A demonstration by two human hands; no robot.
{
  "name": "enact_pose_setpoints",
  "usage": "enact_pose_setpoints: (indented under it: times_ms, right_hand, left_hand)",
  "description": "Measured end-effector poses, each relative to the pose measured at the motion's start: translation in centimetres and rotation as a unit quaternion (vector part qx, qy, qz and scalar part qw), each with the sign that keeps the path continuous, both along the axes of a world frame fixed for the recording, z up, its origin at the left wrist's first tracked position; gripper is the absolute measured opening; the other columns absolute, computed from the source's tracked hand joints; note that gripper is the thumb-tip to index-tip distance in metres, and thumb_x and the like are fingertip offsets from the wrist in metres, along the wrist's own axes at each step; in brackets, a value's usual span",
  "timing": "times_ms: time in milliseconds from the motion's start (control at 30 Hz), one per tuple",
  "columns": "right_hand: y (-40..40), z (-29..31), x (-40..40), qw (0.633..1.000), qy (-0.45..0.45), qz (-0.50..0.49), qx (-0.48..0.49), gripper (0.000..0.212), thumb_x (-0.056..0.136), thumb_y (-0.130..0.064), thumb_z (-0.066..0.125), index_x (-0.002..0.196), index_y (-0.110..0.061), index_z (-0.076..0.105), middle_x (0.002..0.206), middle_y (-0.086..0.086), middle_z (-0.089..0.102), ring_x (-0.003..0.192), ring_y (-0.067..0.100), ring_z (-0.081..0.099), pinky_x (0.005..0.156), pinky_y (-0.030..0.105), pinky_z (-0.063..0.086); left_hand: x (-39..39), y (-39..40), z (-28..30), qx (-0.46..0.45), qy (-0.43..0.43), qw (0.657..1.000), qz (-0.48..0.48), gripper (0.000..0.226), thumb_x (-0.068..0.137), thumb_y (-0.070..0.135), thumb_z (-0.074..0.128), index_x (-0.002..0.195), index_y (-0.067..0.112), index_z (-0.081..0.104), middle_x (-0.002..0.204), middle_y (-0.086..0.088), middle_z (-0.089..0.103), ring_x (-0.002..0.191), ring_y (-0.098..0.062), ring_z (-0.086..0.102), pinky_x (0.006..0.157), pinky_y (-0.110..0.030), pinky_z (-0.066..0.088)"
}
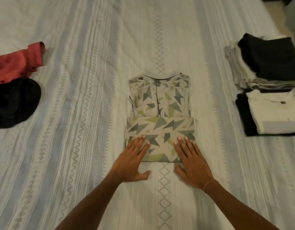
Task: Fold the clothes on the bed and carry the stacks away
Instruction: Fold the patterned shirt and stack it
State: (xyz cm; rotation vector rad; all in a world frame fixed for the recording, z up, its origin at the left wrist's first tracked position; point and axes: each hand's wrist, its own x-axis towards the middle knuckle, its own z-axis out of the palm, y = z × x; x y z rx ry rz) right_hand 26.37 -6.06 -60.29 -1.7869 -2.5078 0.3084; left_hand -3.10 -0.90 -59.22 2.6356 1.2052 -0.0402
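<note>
A beige shirt with grey and green triangles (pixel 160 103) lies partly folded in the middle of the bed, its lower part turned up over the body. My left hand (pixel 132 159) presses flat on the near left corner of the fold, fingers straight. My right hand (pixel 190 161) presses flat on the near right corner, a thin bracelet at its wrist. Both thumbs rest on the bedspread just below the shirt. At the right stand two folded stacks: a far one topped with black cloth (pixel 268 58) and a near one topped with a white garment (pixel 274 113).
The bed is covered with a pale striped bedspread (pixel 80 100). At the left edge lie a crumpled red shirt (pixel 19 62) and a black garment (pixel 15 102), unfolded. The bed's far right corner meets the floor (pixel 276 12).
</note>
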Motion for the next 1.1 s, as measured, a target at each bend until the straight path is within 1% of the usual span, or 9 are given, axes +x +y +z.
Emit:
enact_pose_setpoints:
  times_ms: [133,233,300,433,567,700,800,900,1100]
  right_hand:
    - [-1.8,-0.6,0.5,0.995,-0.037,-0.081,0.045,0.062,0.099,-0.019,0.039,0.157,-0.004,0.027,0.163,0.019,0.026,0.150,0.034,0.030,0.118,0.051,0.034]
    - [-1.1,0.5,-0.3,0.992,-0.034,-0.103,0.067,0.064,0.084,0.003,0.065,0.146,0.001,0.048,0.148,0.026,0.047,0.133,0.039,0.054,0.108,0.051,0.047]
    - [-0.8,1.7,-0.4,0.992,-0.038,-0.110,0.057,0.069,0.072,0.005,0.078,0.137,0.003,0.057,0.139,0.026,0.057,0.121,0.037,0.063,0.100,0.048,0.051]
    - [-1.8,4.8,0.4,0.992,-0.044,-0.099,0.059,0.069,0.063,0.005,0.085,0.128,0.001,0.065,0.126,0.022,0.067,0.106,0.032,0.071,0.086,0.045,0.058]
    - [-4.1,7.7,1.2,0.995,-0.029,-0.080,0.052,0.065,0.061,-0.002,0.091,0.122,-0.003,0.067,0.111,0.015,0.074,0.094,0.027,0.074,0.081,0.040,0.059]
    - [-6.7,11.9,0.9,0.988,0.074,-0.134,-0.009,0.031,0.086,-0.014,0.075,0.113,-0.015,0.060,0.087,0.001,0.070,0.075,0.019,0.064,0.072,0.023,0.043]
    - [-8.0,13.7,1.8,0.968,0.162,-0.176,-0.077,0.017,0.099,-0.019,0.060,0.108,-0.026,0.049,0.082,-0.006,0.064,0.067,0.008,0.056,0.059,0.019,0.039]
    - [-8.0,14.7,2.8,0.925,0.281,-0.244,-0.071,0.011,0.099,-0.015,0.061,0.099,-0.025,0.058,0.078,-0.007,0.066,0.066,0.012,0.062,0.057,0.023,0.046]
    - [-3.0,15.7,2.9,0.834,0.412,-0.363,-0.057,0.020,0.100,-0.029,0.059,0.088,-0.015,0.068,0.080,0.005,0.068,0.073,0.014,0.061,0.061,0.016,0.044]
  left_hand:
    - [-1.1,-1.0,-0.8,0.042,-0.006,0.998,0.041,0.089,0.090,0.042,0.067,0.155,-0.002,0.026,0.161,-0.027,0.024,0.150,-0.040,0.024,0.119,-0.053,0.029]
    - [-0.2,-0.6,0.1,0.060,0.039,0.996,0.043,0.078,0.076,0.005,0.077,0.144,-0.010,0.042,0.148,-0.032,0.043,0.136,-0.045,0.047,0.110,-0.052,0.041]
    - [-0.1,-0.2,1.1,0.056,0.041,0.997,0.042,0.077,0.065,-0.004,0.083,0.136,-0.009,0.053,0.139,-0.029,0.055,0.126,-0.042,0.058,0.105,-0.047,0.044]
    - [-1.8,-0.8,3.8,0.082,0.041,0.996,0.018,0.077,0.063,0.000,0.089,0.134,-0.005,0.058,0.130,-0.024,0.064,0.117,-0.036,0.066,0.101,-0.039,0.045]
    - [-3.7,-2.4,6.6,0.037,0.021,0.999,0.030,0.076,0.064,0.002,0.090,0.134,-0.002,0.059,0.122,-0.019,0.069,0.105,-0.029,0.072,0.088,-0.034,0.057]
    - [-3.9,-4.1,11.0,-0.097,-0.051,0.989,0.098,0.041,0.096,0.010,0.058,0.137,0.005,0.053,0.116,-0.014,0.069,0.094,-0.026,0.069,0.083,-0.037,0.057]
    - [-4.1,-5.1,13.1,-0.149,-0.171,0.961,0.159,0.017,0.094,0.021,0.064,0.110,0.016,0.061,0.083,0.002,0.068,0.065,-0.006,0.060,0.060,-0.023,0.048]
    - [-3.9,-5.3,14.0,-0.175,-0.294,0.897,0.278,0.007,0.087,0.013,0.076,0.087,0.015,0.069,0.072,0.005,0.067,0.065,-0.004,0.060,0.061,-0.017,0.046]
    - [-0.9,-1.6,14.0,-0.205,-0.379,0.815,0.388,0.031,0.104,0.022,0.054,0.074,0.019,0.049,0.069,0.001,0.049,0.063,-0.012,0.044,0.059,-0.025,0.036]
